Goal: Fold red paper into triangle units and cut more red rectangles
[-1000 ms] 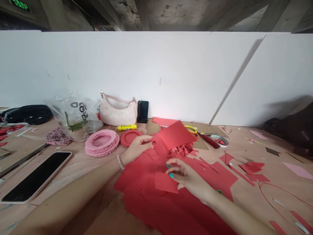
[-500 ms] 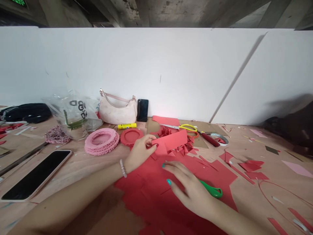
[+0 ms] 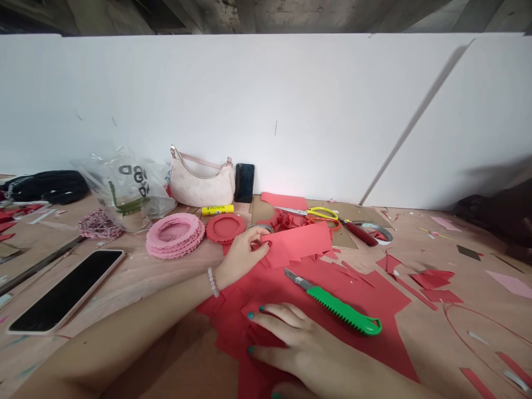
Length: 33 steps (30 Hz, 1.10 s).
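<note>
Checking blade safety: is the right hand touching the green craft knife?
Apart: the head view shows red paper between right hand and green craft knife.

One head-worn view, facing forward and down, close above the left hand (image 3: pixel 241 257) and right hand (image 3: pixel 299 343)

The utility knife (image 3: pixel 343 310) had a green handle with a ridged edge and a silver blade. The paper sheets (image 3: pixel 366 293) were red, the stacked paper rings (image 3: pixel 174 238) pink, the scissors (image 3: pixel 322 213) had yellow handles, and the right hand (image 3: pixel 307 349) had teal fingernails (image 3: pixel 250 315).
</note>
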### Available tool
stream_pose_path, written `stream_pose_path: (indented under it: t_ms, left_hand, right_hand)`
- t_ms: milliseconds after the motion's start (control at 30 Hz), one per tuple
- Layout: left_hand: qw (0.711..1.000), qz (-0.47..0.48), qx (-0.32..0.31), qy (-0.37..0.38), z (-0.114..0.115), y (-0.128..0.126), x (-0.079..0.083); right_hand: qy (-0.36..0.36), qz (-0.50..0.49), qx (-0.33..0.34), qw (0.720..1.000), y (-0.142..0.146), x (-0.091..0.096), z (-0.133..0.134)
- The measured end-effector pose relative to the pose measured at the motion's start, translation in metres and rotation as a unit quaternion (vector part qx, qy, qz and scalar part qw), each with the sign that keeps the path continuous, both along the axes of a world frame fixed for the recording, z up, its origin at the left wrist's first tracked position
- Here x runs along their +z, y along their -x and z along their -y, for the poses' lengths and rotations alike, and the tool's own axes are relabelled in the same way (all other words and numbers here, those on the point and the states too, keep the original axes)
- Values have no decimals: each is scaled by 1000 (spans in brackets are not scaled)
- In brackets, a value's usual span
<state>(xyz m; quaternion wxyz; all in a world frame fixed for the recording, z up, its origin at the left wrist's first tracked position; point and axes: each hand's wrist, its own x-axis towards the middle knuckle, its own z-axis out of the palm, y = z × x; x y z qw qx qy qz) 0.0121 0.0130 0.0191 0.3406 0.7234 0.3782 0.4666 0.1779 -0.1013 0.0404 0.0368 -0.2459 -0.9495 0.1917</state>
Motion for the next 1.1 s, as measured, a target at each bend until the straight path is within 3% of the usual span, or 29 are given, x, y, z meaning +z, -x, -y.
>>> stream_pose_path:
  t_ms: [233,433,700,800,900,1100]
  left_hand:
    - [1000,-18,-5,-4,1,0,-4]
    - [1000,-2,-7,12,-2,0,-2]
    - [999,26,16,35,-12,9,7]
    - [999,31,4,38,-12,10,9]
    - [999,26,5,33,-13,10,9]
    - [998,41,1,38,-12,10,11]
  right_hand:
    - [48,17,-21,998,7,-6,4]
    - [83,25,-195,977,17,-19,8]
    - [171,-104,-229,953,21,-19,9]
    - [198,-89,-188,958,20,-12,1]
    - [182,-27,-80,980,25,0,-17]
    - [31,90,91,991,50,13,-47]
